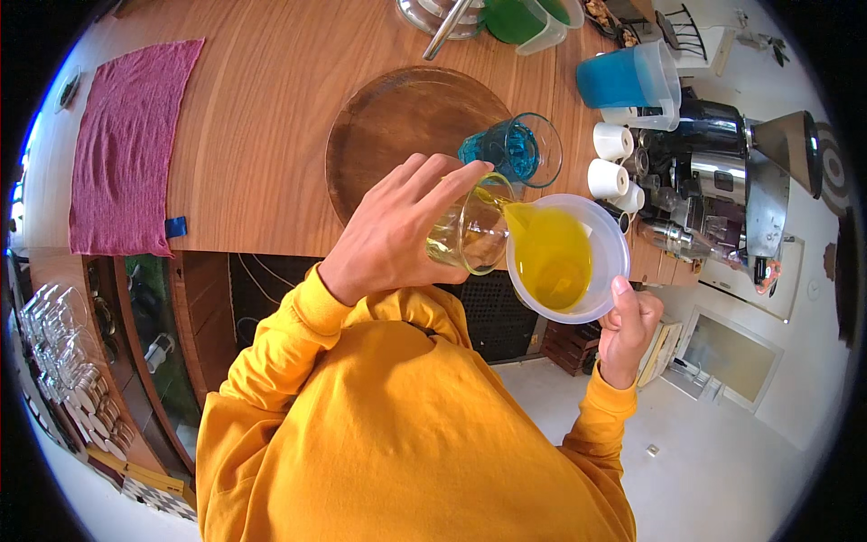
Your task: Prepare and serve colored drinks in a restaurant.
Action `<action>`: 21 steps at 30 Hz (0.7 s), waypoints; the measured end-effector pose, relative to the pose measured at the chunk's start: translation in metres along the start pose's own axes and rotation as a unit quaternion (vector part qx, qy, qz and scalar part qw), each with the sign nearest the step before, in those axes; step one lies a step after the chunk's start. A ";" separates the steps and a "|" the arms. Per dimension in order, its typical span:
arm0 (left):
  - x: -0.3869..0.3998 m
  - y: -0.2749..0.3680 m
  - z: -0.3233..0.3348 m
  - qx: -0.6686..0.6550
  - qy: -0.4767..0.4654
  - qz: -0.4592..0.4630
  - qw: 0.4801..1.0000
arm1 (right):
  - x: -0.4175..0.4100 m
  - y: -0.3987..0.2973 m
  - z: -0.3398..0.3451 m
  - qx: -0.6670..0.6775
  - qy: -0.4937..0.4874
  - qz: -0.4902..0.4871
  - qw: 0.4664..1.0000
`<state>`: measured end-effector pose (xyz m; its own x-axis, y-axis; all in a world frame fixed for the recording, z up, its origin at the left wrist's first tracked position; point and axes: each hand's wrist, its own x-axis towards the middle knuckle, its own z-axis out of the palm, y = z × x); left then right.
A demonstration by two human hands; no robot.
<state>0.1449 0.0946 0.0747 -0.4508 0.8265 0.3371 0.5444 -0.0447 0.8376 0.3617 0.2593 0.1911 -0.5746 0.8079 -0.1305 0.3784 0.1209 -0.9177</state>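
Observation:
My left hand [389,227] grips a clear drinking glass [486,244], which leans toward the pitcher's spout. In my right hand [630,332] is the handle of a translucent plastic pitcher [613,237], tipped so its spout meets the glass's mouth. Yellow liquid [552,261] fills part of the pitcher, and a thin stream of it runs into the glass. The glass's lower part is partly hidden behind my left fingers. Just beyond, a second glass [504,149] of blue liquid stands on the round wooden tray [386,115], near its right side.
A pitcher of blue liquid [609,80] and one of green liquid [511,24] stand at the back right. White cups [607,178] sit before a coffee machine [721,173]. To the left lies a pink cloth [132,149] on the wooden counter [264,135]. Shiny metalware [443,27] stands behind the tray.

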 end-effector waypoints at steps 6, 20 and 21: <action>0.000 -0.001 0.000 -0.010 -0.009 -0.007 1.000 | 0.001 -0.001 -0.001 -0.016 -0.002 0.002 1.000; 0.001 -0.002 0.003 -0.015 -0.012 -0.006 1.000 | 0.002 -0.003 -0.002 -0.054 -0.002 -0.003 0.999; 0.001 -0.002 0.003 -0.015 -0.013 -0.007 1.000 | 0.002 -0.003 -0.003 -0.054 -0.002 -0.003 0.999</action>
<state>0.1459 0.0971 0.0720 -0.4397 0.8410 0.3152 0.5163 -0.0505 0.8549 0.3611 0.2622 0.1949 -0.5793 0.8052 -0.1270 0.4510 0.1867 -0.8728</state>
